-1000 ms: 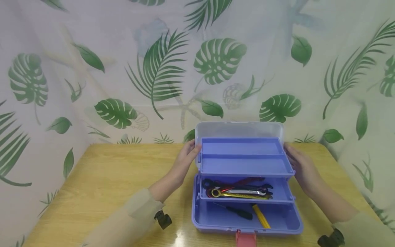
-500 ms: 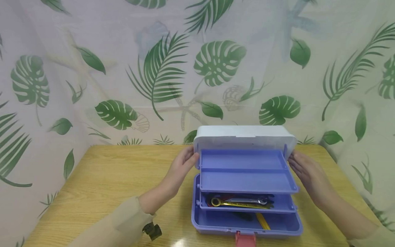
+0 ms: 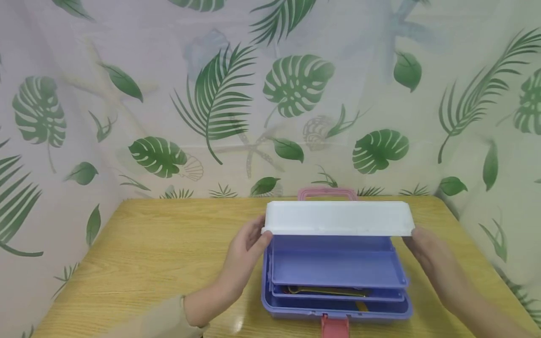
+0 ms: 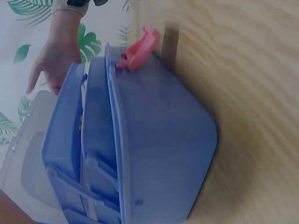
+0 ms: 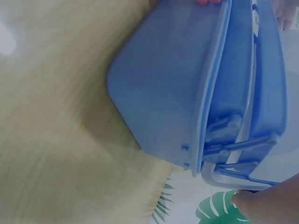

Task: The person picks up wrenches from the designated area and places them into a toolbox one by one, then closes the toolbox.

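Observation:
A periwinkle-blue toolbox (image 3: 296,313) stands on the table with its trays fanned out. Its translucent white lid (image 3: 338,218) is tilted forward over the back of the upper tray (image 3: 336,267), which bears nothing in its visible part. My left hand (image 3: 241,258) grips the lid's left end, thumb in front. At the opposite end, my right hand (image 3: 435,263) holds the lid's right corner. In the middle tray lies a gold wrench (image 3: 325,291), mostly covered from above. A bit of a yellow object (image 3: 361,306) shows in the bottom compartment.
A pink latch (image 3: 335,326) hangs at the toolbox's front, and a pink carrying handle (image 3: 327,191) shows behind the lid. Blue hinge arms (image 5: 252,144) link the trays on the side. The wooden table (image 3: 169,244) ends at a leaf-print cloth (image 3: 211,94).
Both hands have swung the lid forward and down from upright. The trays have folded lower and further back, covering most of the wrenches and the black-handled screwdriver. The pink handle has come into view.

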The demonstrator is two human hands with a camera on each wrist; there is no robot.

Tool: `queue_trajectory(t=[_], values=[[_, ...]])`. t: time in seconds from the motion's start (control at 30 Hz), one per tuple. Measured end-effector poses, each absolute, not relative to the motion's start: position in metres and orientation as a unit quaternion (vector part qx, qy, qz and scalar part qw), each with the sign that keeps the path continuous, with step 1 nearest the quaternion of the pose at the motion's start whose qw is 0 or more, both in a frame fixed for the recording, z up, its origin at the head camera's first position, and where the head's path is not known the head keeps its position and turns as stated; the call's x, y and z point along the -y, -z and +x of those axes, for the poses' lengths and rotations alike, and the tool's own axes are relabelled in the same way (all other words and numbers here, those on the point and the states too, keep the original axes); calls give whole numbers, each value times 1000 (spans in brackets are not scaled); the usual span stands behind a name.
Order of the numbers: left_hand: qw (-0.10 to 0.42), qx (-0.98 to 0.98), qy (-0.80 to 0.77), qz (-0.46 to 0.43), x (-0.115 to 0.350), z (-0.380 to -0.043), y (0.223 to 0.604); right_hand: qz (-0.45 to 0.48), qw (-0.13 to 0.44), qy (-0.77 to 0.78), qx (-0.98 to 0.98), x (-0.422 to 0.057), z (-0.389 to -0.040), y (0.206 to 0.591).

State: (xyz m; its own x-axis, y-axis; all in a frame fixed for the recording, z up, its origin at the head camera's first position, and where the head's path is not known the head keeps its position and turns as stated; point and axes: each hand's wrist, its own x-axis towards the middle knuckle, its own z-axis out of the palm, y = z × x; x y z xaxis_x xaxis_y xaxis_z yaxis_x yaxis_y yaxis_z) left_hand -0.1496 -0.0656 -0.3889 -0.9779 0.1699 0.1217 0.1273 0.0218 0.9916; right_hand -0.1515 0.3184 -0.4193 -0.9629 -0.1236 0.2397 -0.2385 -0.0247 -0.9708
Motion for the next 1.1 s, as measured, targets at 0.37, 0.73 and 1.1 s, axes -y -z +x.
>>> queue_trajectory(t=[0.37,0.73,1.1], values=[[-8,-708,-699,101,58,-122,408,6,7,-498,867,-313,-123,418],[-71,-729,-663,154,60,-101,440,11,-5,-481,877,-314,-103,437],[-138,-755,-598,230,68,-94,472,-11,-27,-478,878,-313,-86,458]])
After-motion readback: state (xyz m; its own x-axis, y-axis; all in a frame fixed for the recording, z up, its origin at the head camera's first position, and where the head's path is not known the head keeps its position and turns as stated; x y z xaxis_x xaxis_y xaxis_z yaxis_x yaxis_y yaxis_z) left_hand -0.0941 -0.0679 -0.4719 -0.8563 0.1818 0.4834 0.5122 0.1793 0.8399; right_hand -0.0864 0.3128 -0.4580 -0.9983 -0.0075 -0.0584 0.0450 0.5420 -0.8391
